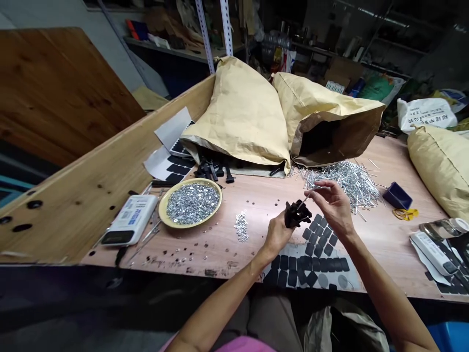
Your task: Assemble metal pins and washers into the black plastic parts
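Across the pale pinkish wood-grain tabletop (267, 190), loose pieces lie unfenced along the near edge, so a brushing forearm could send some to the floor. The large tan paper sack (242, 117) at the far middle lies mouth towards the worker, and the gaping tan paper sack (315, 93) on its right opens just beyond the loose heap of thin silvery metal rods (351, 183); if either sack slumped, its contents or the rods might scatter. Left of centre, the round pale-yellow dish (183, 225) is heaped with small silvery washers, which would probably spill if it were knocked. Between dish and rods, the left hand (276, 237) is closed around a cluster of black plastic pieces (296, 214), raised above the tabletop; squeezed unevenly, pieces could slip out of line. The right hand (335, 208), just to its right, might catch the small black rounded pads (320, 237) beneath if it dropped low. That hand's fingertips pinch one thin silvery rod (302, 201), slanting down to the cluster; whether its tip has entered is unclear. A skewed angle could make it jam, or a loose pinch let it fall.
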Demonstrator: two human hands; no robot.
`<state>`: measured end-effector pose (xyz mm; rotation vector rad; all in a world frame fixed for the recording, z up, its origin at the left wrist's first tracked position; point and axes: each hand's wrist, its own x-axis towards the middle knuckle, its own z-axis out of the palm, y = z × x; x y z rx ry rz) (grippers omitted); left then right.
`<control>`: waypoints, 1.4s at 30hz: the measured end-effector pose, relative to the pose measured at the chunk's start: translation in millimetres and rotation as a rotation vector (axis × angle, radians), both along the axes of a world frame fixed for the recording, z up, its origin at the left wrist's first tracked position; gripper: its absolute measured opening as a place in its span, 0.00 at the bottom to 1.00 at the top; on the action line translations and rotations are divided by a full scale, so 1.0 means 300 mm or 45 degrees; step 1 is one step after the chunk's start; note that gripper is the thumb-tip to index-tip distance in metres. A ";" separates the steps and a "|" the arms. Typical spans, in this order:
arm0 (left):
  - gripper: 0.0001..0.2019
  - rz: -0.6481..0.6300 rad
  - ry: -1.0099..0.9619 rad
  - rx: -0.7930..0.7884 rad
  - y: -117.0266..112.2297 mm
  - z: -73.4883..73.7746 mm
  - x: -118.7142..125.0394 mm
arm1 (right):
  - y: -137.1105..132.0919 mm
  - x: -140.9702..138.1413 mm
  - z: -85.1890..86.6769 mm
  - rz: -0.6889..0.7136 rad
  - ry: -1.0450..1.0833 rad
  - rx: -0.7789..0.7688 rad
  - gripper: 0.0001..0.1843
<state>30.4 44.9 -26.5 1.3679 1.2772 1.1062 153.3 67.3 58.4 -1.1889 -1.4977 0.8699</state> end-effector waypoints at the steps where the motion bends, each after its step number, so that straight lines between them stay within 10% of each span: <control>1: 0.13 -0.003 0.013 0.000 -0.001 0.006 0.000 | -0.002 -0.002 -0.005 0.021 -0.029 0.029 0.13; 13: 0.11 0.030 0.567 0.291 0.020 -0.061 -0.014 | 0.022 0.052 0.087 0.495 -1.202 0.081 0.07; 26: 0.06 -0.116 0.293 0.209 0.035 -0.040 -0.017 | 0.074 -0.008 0.080 0.626 -1.134 -0.059 0.12; 32: 0.09 -0.116 -0.183 -0.009 0.044 -0.016 -0.024 | 0.077 0.010 0.087 0.352 -0.875 0.188 0.27; 42: 0.22 -0.075 -0.457 -0.169 0.050 -0.033 0.006 | -0.059 -0.013 -0.267 0.067 0.156 -0.484 0.39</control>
